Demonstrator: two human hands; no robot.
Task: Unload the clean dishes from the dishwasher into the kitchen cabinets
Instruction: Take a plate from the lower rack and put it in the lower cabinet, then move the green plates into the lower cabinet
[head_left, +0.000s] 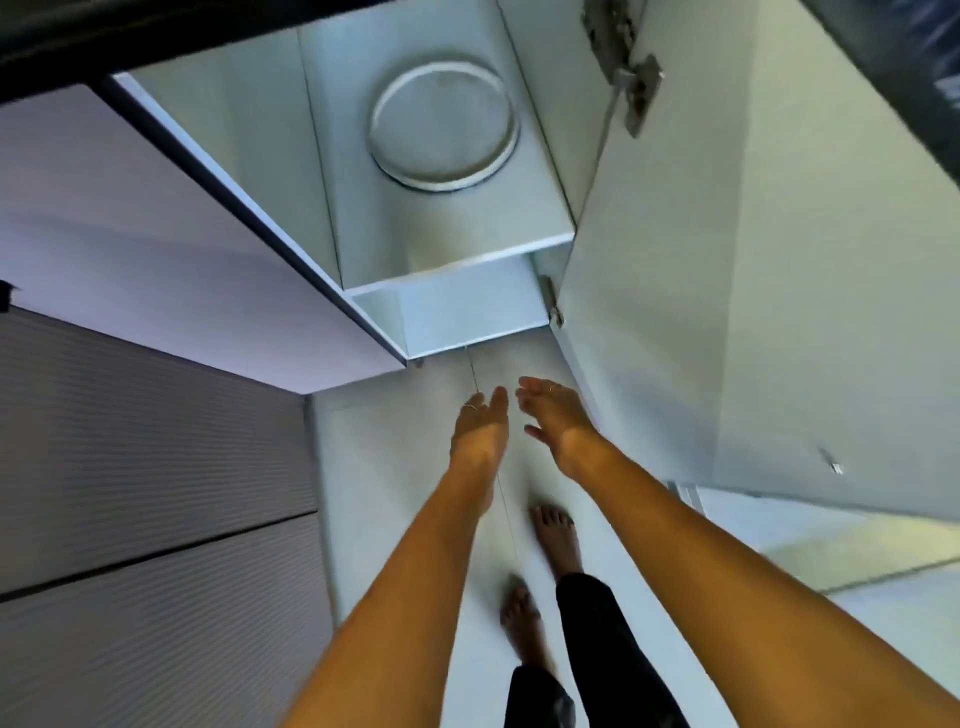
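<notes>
Item: one grey plate (444, 122), flat on the shelf (457, 244) of the open cabinet at 12 o'clock; left hand (480, 423) and right hand (553, 415) (both grips wide, empty) hang below, so the person would best fetch the next dish two-handed.

A pale grey plate (444, 120) with a lighter rim is seen on a white cabinet shelf (452, 218). The cabinet door (727, 260) is shown in off-white. The drawer fronts (156, 467) at the left are finished in grey with fine horizontal ribbing. The floor (405, 467) is coloured light grey-white. Black trousers (597, 634) are worn.
</notes>
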